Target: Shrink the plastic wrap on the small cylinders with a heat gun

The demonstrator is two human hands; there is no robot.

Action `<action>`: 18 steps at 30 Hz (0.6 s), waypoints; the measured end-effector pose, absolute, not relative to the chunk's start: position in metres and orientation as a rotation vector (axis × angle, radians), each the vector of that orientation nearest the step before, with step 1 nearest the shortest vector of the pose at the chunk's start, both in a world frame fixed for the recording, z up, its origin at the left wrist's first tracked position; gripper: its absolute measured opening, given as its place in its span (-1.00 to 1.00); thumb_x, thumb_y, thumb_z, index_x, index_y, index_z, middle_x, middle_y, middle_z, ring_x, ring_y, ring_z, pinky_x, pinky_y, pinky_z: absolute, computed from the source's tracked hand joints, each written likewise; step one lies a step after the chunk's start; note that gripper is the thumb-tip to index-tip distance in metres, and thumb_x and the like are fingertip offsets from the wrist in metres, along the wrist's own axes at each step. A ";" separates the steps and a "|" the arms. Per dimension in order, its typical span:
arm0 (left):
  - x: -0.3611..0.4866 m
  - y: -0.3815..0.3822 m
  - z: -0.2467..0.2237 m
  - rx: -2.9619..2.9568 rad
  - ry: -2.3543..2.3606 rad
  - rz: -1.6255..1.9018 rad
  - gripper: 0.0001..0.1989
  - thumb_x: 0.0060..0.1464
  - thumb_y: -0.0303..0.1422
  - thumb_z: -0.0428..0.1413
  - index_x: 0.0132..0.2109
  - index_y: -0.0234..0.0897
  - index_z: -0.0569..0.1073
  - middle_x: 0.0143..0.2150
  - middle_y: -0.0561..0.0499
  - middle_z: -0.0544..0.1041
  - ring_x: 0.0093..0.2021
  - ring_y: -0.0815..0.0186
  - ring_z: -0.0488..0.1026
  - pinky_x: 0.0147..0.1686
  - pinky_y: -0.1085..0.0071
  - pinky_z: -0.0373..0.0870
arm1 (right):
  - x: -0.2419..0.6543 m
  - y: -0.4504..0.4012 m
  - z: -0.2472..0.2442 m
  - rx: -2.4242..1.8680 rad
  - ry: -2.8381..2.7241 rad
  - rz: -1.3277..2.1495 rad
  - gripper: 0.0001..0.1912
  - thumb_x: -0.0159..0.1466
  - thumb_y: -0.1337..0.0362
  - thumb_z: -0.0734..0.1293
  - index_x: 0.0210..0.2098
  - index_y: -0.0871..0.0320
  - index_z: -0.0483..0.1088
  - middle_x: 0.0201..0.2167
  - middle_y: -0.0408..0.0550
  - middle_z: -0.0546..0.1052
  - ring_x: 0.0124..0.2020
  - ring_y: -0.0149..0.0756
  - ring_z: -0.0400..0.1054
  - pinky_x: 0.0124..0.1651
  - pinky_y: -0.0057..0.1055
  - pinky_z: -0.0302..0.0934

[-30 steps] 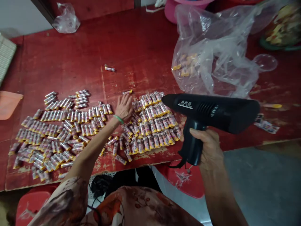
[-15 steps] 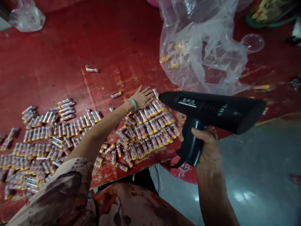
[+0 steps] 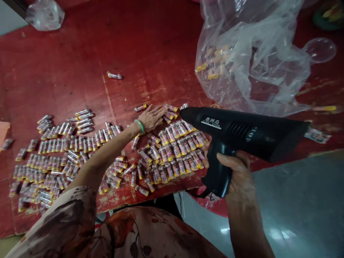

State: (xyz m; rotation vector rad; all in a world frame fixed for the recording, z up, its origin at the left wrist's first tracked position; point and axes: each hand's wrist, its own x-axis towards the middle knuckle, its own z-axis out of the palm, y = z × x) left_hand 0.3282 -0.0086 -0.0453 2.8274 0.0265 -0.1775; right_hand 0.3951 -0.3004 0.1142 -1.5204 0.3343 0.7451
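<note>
My right hand (image 3: 238,172) grips the handle of a black heat gun (image 3: 236,129), its nozzle pointing left over the table. Below the nozzle lie rows of small wrapped tubes (image 3: 174,148) with yellow ends, packed side by side. My left hand (image 3: 152,120), with a green bangle (image 3: 139,126) at the wrist, lies flat with fingers stretched out at the upper left edge of these rows. Its fingertips are at a few loose tubes (image 3: 170,114); whether they touch cannot be made out. A single tube (image 3: 140,107) lies just above the hand.
Many more tubes (image 3: 56,146) cover the left of the red table (image 3: 80,57). A clear plastic bag (image 3: 258,68) with yellow-ended pieces inside lies at the upper right. Another crumpled clear bag (image 3: 45,15) is at the far left. A red stool (image 3: 215,208) stands below the table edge.
My left hand has moved left off the top of the rows, and loose tubes now show by its fingertips. The heat gun stays in my right hand. The view has shifted slightly.
</note>
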 end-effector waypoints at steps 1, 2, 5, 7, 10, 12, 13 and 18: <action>0.320 -0.007 -0.045 2.835 0.032 -0.187 -0.42 0.36 -0.28 -0.19 0.46 -0.30 0.04 0.45 -0.16 0.15 0.46 0.09 0.05 0.43 -0.09 -0.19 | 0.395 -0.297 0.113 -1.519 0.355 0.763 -0.70 -0.16 0.24 0.52 -0.41 0.11 0.48 -0.51 -0.13 0.53 -0.60 -0.30 0.35 -0.64 -0.43 0.25; 0.311 -0.004 -0.044 2.843 0.041 -0.195 -0.42 0.36 -0.28 -0.19 0.45 -0.28 0.07 0.45 -0.15 0.16 0.47 0.08 0.03 0.43 -0.10 -0.20 | 0.395 -0.295 0.113 -1.518 0.371 0.780 -0.70 -0.15 0.23 0.53 -0.41 0.12 0.48 -0.56 -0.14 0.51 -0.64 -0.31 0.33 -0.67 -0.43 0.23; 0.290 0.003 -0.044 2.854 0.083 -0.205 -0.47 0.35 -0.27 -0.15 0.41 -0.20 0.19 0.44 -0.11 0.20 0.48 0.06 0.00 0.44 -0.09 -0.23 | 0.394 -0.288 0.111 -1.507 0.334 0.852 -0.73 -0.08 0.20 0.53 -0.38 0.12 0.52 -0.65 -0.18 0.47 -0.72 -0.32 0.29 -0.75 -0.46 0.18; 0.281 0.008 -0.045 2.853 0.125 -0.191 -0.49 0.34 -0.27 -0.13 0.39 -0.16 0.24 0.44 -0.09 0.18 0.48 0.06 -0.03 0.44 -0.08 -0.23 | 0.392 -0.285 0.110 -1.493 0.277 0.933 -0.73 -0.05 0.16 0.53 -0.35 0.10 0.55 -0.65 -0.18 0.48 -0.73 -0.31 0.30 -0.77 -0.46 0.19; 0.278 0.013 -0.046 2.858 0.202 -0.179 -0.50 0.35 -0.27 -0.13 0.38 -0.12 0.24 0.46 -0.07 0.14 0.49 0.05 -0.05 0.44 -0.11 -0.24 | 0.387 -0.282 0.112 -1.548 0.251 1.027 -0.71 -0.07 0.13 0.55 -0.37 0.08 0.56 -0.67 -0.16 0.49 -0.74 -0.28 0.31 -0.78 -0.41 0.24; 0.282 0.014 -0.050 2.851 0.261 -0.175 -0.50 0.35 -0.26 -0.12 0.38 -0.10 0.25 0.46 -0.08 0.14 0.49 0.04 -0.05 0.43 -0.15 -0.22 | 0.383 -0.280 0.113 -1.580 0.255 1.079 -0.72 -0.08 0.12 0.55 -0.38 0.08 0.57 -0.66 -0.15 0.50 -0.74 -0.26 0.32 -0.78 -0.39 0.24; 0.286 0.013 -0.052 2.841 0.292 -0.170 -0.50 0.35 -0.25 -0.10 0.38 -0.10 0.25 0.46 -0.09 0.14 0.49 0.03 -0.05 0.42 -0.17 -0.20 | 0.382 -0.278 0.114 -1.583 0.257 1.089 -0.72 -0.08 0.12 0.55 -0.39 0.07 0.57 -0.66 -0.14 0.50 -0.74 -0.26 0.32 -0.78 -0.39 0.24; 0.303 0.016 -0.062 2.752 0.469 -0.128 -0.44 0.37 -0.17 -0.12 0.43 -0.19 0.15 0.48 -0.15 0.10 0.49 0.02 -0.06 0.43 -0.12 -0.17 | 0.380 -0.266 0.115 -1.566 0.225 1.072 -0.70 -0.13 0.12 0.54 -0.41 0.10 0.58 -0.68 -0.10 0.48 -0.73 -0.25 0.31 -0.75 -0.36 0.23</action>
